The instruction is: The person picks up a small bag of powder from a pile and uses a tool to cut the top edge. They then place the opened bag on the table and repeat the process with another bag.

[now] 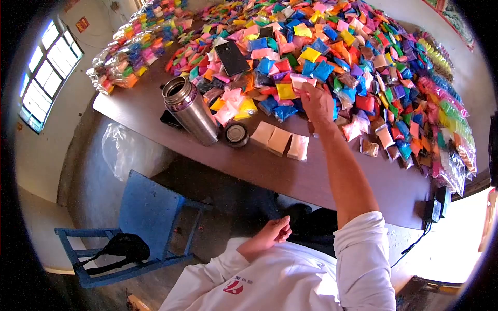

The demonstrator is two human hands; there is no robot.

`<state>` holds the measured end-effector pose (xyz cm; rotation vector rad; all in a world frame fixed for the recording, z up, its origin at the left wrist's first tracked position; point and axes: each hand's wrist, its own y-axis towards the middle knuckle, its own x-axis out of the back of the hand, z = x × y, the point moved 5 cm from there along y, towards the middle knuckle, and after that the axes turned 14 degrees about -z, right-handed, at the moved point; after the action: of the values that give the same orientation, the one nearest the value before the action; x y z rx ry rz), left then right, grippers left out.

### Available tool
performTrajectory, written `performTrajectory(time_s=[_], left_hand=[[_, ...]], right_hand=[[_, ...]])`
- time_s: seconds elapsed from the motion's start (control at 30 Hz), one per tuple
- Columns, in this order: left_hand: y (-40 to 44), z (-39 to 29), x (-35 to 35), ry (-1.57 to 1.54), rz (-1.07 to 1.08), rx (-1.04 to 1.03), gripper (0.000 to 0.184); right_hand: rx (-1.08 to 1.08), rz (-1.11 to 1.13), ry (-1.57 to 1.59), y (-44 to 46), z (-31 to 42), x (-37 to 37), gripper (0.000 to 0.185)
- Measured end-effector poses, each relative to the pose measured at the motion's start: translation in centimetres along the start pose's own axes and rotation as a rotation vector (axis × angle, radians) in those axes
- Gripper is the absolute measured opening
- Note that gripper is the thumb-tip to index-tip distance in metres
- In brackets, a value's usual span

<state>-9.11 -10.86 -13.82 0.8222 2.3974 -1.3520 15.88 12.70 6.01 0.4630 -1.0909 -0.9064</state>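
My right hand [317, 103] reaches over the front of a big heap of small coloured packets [358, 62]. Its fingers pinch a pale pink packet [300, 82], beside a yellow packet [286, 91]. On the table's near side, three pale peach packets [279, 141] lie in a row, left of my right forearm. My left hand [274, 234] is held in front of my body, below the table edge, its fingers curled closed with nothing visible in them.
A steel flask [199, 116] stands uncapped beside its lid [236, 134]. A black phone [232, 58] rests on the heap. Bagged packets [124, 62] line the table's far left. A blue chair [148, 212] with a black bag [127, 247] stands left; black adapters [434, 210] sit at the right edge.
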Motion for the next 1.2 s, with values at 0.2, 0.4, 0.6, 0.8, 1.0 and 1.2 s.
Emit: performTrajectory(time_s=[0.2, 0.4, 0.6, 0.8, 1.0, 1.2], left_hand=[[0.1, -0.1, 0.4, 0.005, 0.045, 0.002, 0.043], [0.0, 0.0, -0.4, 0.008, -0.061, -0.049, 0.041], [-2.0, -1.8, -2.1, 0.28, 0.143, -0.32, 0.053], [-4.7, -1.9, -4.4, 0.471, 0.159, -0.451, 0.057], [-8.0, -1.3, -5.8, 0.726, 0.027, -0.658, 0.057], [-6.9, -0.3, -6.0, 0.733, 0.044, -0.577, 0.055]], right_hand=[[-0.265, -0.088, 0.414, -2.6, -1.7, 4.0, 0.028], [-1.011, 0.209, 1.025, -13.7, -0.3, 11.7, 0.019], [-1.098, 0.382, 0.94, -24.5, 0.1, 16.6, 0.018], [-1.267, 0.509, 1.131, -30.3, 1.7, 19.4, 0.022], [-1.281, 0.36, 1.284, -33.1, 2.8, 19.4, 0.02], [-1.193, 0.147, 1.212, -34.4, 1.6, 18.4, 0.015]])
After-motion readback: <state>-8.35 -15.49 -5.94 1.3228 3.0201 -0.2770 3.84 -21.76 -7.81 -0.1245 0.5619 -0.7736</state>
